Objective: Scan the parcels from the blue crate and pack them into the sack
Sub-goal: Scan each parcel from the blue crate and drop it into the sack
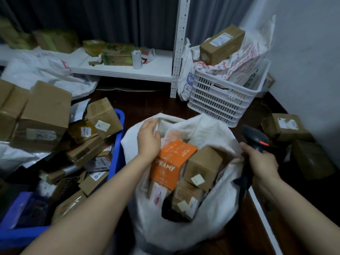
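Head: orange parcel (171,162) in sack (211,126) below left grip (148,138); right grip (261,162) holds scanner (255,137).

Both forearms are bare and reach forward, the left one more to the middle. The left hand (148,138) is turned palm down, wrist a little bent, its fingers (150,124) curved downward with the thumb just under them (whether they pinch something is too blurred to say). The right hand (262,162), knuckles up, is curled around a scanner (257,138), which sticks out beyond its fingers.
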